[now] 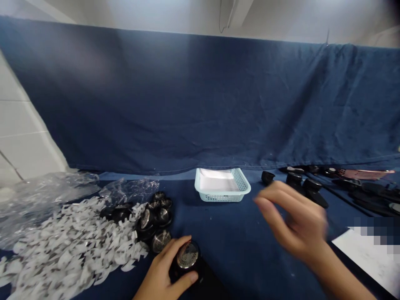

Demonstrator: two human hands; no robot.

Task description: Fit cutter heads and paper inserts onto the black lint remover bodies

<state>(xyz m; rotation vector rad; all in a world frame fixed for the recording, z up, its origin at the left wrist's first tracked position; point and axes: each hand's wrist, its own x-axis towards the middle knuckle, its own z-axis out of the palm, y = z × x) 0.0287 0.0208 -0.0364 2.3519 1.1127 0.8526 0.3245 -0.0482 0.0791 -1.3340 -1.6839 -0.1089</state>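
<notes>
My left hand (162,271) grips a black handheld device (187,275) at the bottom of the view, and its round metal mesh head (188,255) faces up. Just beyond that hand lies a cluster of similar black round parts with mesh faces (156,221). My right hand (293,218) is blurred, with its fingers apart and holding nothing. It hovers over the dark blue cloth, nearest to several upright black plastic pieces (308,187).
A pale blue plastic basket (240,184) lined with white paper stands at the far middle. White scraps (65,246) and clear plastic wrap (40,200) cover the left. Dark items and a pink comb-like part (362,174) lie far right, with a white sheet (368,258) nearer. A blue curtain (200,104) hangs behind.
</notes>
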